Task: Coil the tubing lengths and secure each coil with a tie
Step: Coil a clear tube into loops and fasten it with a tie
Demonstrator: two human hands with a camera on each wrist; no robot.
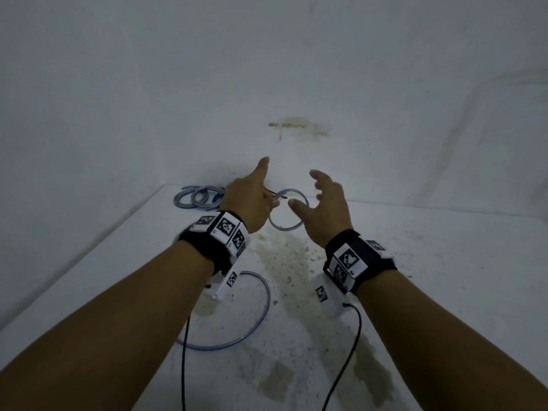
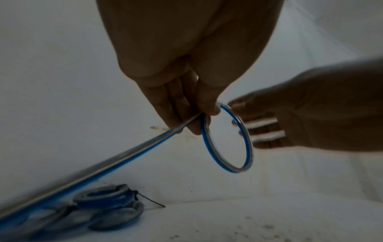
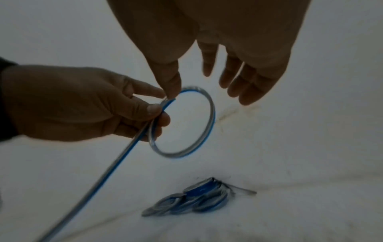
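Note:
My left hand (image 1: 252, 203) pinches a clear tubing length with a blue stripe between thumb and fingers, at the point where it closes into one small loop (image 1: 284, 229). The loop (image 2: 247, 139) hangs above the table. The tubing's free tail (image 1: 261, 310) curves back across the table under my left wrist. My right hand (image 1: 323, 209) hovers just right of the loop, fingers spread and holding nothing. In the right wrist view its thumb tip (image 3: 172, 88) is at the top of the loop (image 3: 211, 117), beside the left hand (image 3: 72, 101).
Several finished coils (image 1: 201, 197) lie at the white table's (image 1: 415, 292) far left corner; a black tie tail (image 2: 151, 200) sticks out of one. The stained tabletop ends at a white cloth wall. Black wrist cables (image 1: 185, 351) hang below my forearms.

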